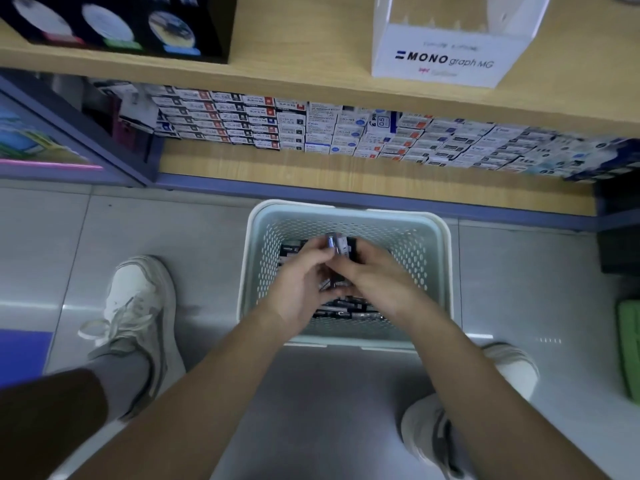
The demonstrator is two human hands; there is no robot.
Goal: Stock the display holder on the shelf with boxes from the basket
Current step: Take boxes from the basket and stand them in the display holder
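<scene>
A pale green perforated basket [349, 213] stands on the floor in front of the shelf, with several long dark boxes [346, 308] lying in it. Both hands are down inside it. My left hand [301, 282] and my right hand [375, 275] together grip a bunch of dark boxes [337, 245] from either side, fingers curled round them. The white display holder [446, 55], printed "MONO graph MG", sits on the upper wooden shelf at the top right; its inside is mostly out of view.
The lower shelf holds rows of small stacked stationery boxes [311, 128]. A black display box [114, 26] stands on the upper shelf at left. My two white shoes [142, 306] flank the basket on the grey tiled floor. A green object [628, 344] lies at the right edge.
</scene>
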